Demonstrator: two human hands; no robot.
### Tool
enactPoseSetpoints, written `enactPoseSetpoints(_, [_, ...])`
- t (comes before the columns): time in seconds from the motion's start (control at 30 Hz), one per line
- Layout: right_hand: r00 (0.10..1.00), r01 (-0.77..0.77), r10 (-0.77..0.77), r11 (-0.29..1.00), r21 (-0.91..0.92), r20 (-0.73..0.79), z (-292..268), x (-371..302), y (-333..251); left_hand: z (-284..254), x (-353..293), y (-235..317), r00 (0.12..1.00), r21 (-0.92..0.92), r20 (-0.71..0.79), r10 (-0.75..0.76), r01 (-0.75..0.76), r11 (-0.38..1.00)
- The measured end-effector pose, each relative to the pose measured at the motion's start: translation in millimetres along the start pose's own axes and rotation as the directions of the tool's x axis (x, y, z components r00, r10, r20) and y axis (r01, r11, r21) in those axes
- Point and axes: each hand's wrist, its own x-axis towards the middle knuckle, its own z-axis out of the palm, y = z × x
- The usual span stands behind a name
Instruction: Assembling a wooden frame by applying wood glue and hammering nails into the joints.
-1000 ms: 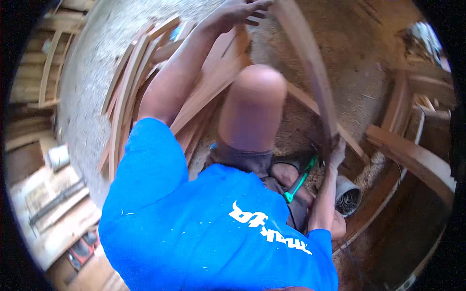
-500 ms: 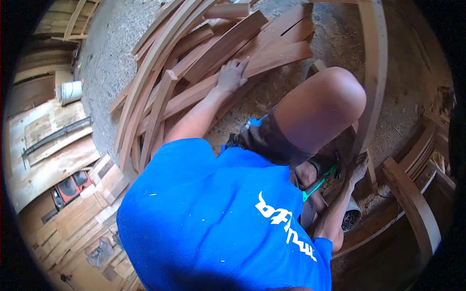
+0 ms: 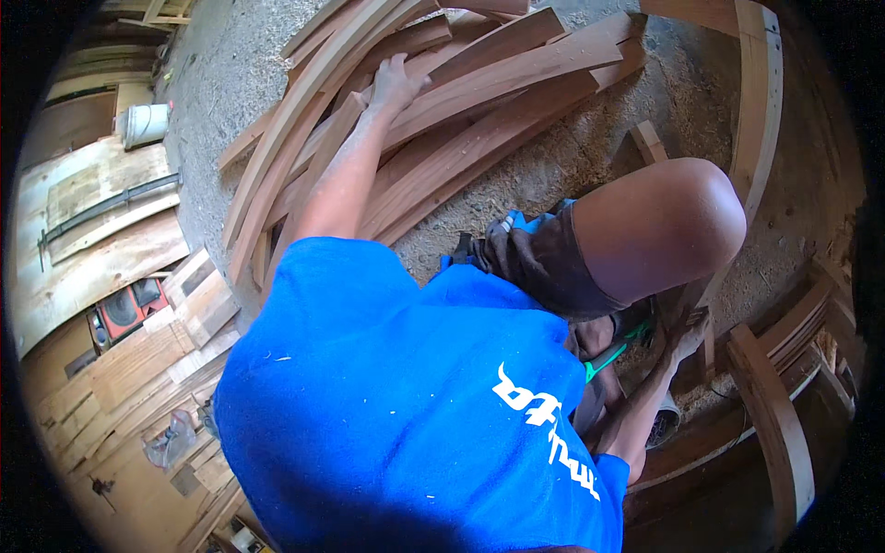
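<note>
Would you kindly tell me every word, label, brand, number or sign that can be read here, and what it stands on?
Blue shirt: large white slanted lettering, partly lost in folds; I won't copy it out.
White bucket: any print is too small to read.
Wooden boards: no writing I can make out.

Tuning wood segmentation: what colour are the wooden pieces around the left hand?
The wooden pieces are mostly reddish-brown, best seen in the head view.
</note>
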Motion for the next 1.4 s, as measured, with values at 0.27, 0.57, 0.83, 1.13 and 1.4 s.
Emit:
enactPoseSetpoints(0.27, [0.999, 0.023, -0.021, 0.995, -0.093, 0.024, -13.1, -10.1, -24.1, 62.0, -94.5, 24.4, 0.997, 0.233, 0.034, 0.065, -0.071, 0.97])
enactPoseSetpoints(0.57, [0.936, 0.33, -0.352, 0.873, -0.358, 0.005, 13.8, 19.3, 44.5, 41.5, -107.6, 5.8, 0.989, 0.296, 0.007, 0.146, -0.142, 0.944])
enactPoseSetpoints(0.83, [0.984, 0.148, -0.15, 0.989, 0.026, 0.098, 11.4, 29.9, 62.1, 9.7, -73.5, -0.7, 0.996, 0.076, -0.013, 0.09, -0.089, 0.993])
enactPoseSetpoints(1.13, [0.952, 0.305, -0.304, 0.952, 0.034, -0.028, 12.8, 23.9, 43.8, -15.2, -166.1, 8.9, 0.807, -0.081, -0.58, 0.115, -0.198, 0.977])
enactPoseSetpoints(1.4, [0.988, 0.131, -0.097, 0.943, -0.307, 0.124, -1.3, 12.8, 14.3, -70.5, -187.0, -92.2, 0.984, 0.079, -0.173, 0.033, -0.019, 0.997])
